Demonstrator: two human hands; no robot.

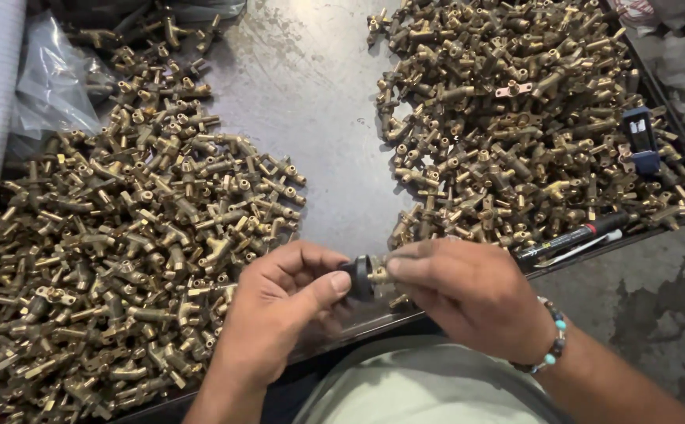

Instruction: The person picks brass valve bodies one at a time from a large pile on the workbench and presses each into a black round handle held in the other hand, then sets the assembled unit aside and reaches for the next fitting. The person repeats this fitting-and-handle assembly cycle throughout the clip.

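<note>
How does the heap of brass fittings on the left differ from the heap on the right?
The left heap runs off the picture's left and bottom edges; the right heap sits toward the top right. Clear plastic bags lie by the left heap's top end, while a blue tool rests on the right heap and a black marker lies at its near edge. Both are loose brass fittings on the same grey metal tabletop.

Two heaps of brass fittings (123,259), two hands (280,306), one marker (574,235), one black knob (358,276).
</note>
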